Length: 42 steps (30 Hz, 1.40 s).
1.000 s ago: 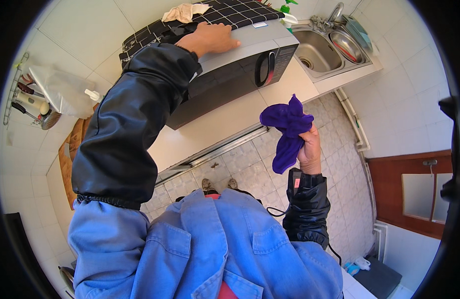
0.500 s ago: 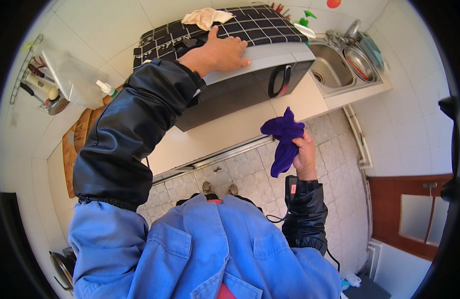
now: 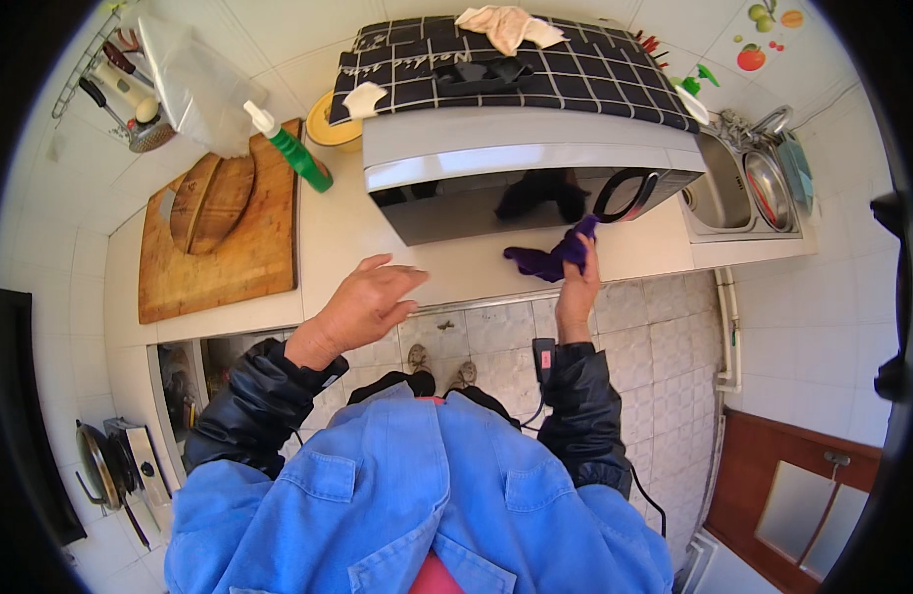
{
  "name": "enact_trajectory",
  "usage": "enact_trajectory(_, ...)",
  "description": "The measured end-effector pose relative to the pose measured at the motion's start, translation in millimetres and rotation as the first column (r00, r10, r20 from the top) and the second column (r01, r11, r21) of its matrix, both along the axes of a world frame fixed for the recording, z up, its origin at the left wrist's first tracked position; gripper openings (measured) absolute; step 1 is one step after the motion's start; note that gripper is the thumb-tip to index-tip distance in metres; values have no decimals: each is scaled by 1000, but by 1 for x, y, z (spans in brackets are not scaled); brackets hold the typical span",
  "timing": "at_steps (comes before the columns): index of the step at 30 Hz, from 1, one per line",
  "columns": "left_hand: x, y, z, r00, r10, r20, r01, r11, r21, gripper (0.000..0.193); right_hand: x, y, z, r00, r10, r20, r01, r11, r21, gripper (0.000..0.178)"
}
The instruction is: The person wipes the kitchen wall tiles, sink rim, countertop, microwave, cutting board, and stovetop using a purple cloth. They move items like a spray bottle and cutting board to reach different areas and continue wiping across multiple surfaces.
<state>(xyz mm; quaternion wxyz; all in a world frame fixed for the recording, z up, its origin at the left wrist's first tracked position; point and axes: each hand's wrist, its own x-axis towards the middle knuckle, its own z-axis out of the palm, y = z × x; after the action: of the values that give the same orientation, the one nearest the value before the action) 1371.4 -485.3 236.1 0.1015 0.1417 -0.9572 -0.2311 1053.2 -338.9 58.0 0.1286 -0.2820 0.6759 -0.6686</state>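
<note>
White-tiled walls (image 3: 278, 30) enclose a small kitchen, with a long pale table (image 3: 337, 233) running along one side. At far left, a wire rack (image 3: 75, 84) holds a perforated skimmer (image 3: 151, 136) and other utensils – hung there, I'd judge, to stay off the worktop. Beside it is a translucent plastic bag (image 3: 194, 84). Below, a rectangular wooden cutting board (image 3: 239, 282) lies flat and bears a round wooden lid (image 3: 207, 218), perhaps stacked to save room. Next come a green bottle with a white nozzle (image 3: 303, 163) and a yellow bowl (image 3: 330, 134), partly hidden.

The left hand (image 3: 367, 305) is empty, its fingers loosely spread near the table's front edge; whether it touches anything, I cannot tell. To its right sits the silver microwave oven (image 3: 526, 139), its dark door facing the person, presumably for easy opening. A black checked cover (image 3: 595, 84) drapes its top, likely against dust, with a crumpled beige cloth (image 3: 506, 28) on it. The purple cloth (image 3: 545, 262) is just below the door handle (image 3: 626, 196), bunched in the right hand (image 3: 578, 282) – gripped at one end, which seems to leave the rest loose. Rightmost is a steel sink (image 3: 721, 183).
</note>
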Motion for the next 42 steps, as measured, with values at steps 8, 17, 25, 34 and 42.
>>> enact_trajectory(8,104,-15,-135,875,334,351,-374,926,51,41,57,-42,-32,598,500,-627,-27,794,608,77)
enact_trajectory(17,138,-42,-199,799,531,281,-472,844,-254,73,-25,-19,-41,467,389,-794,-117,917,380,56)
enact_trajectory(25,134,-46,-189,745,496,446,-427,868,-253,79,-86,16,-65,570,70,-818,516,745,423,59)
enact_trajectory(34,128,-43,-186,672,528,519,-448,848,-284,81,116,-43,-49,477,423,-771,-119,900,420,51)
enact_trajectory(42,132,-42,-185,698,519,492,-451,854,-260,80,-41,-2,-58,558,230,-797,280,852,442,60)
